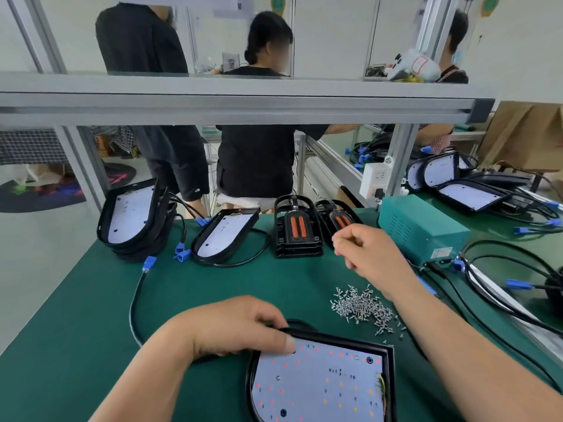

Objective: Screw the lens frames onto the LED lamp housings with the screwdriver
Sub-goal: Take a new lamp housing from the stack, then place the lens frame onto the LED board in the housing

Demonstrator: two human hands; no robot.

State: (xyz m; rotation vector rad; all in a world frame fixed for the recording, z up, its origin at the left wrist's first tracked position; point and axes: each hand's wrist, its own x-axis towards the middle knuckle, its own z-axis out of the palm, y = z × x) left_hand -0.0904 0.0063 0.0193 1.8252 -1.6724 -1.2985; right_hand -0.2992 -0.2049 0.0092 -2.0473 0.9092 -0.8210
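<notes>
so, gripping the 10 o'clock corner of the led housing (323,388) down at 6 with the left hand (240,325), thumb on its board. holding the right hand (368,254) up at 1 o'clock past the screw pile (362,306), fingertips pinched, can't tell if on anything. lens frames (297,229) stacked at 12.

Our left hand (240,325) grips the housing (320,388) rim; our right hand (370,254) hovers, curled, between screws (362,306) and frames (297,229).
</notes>
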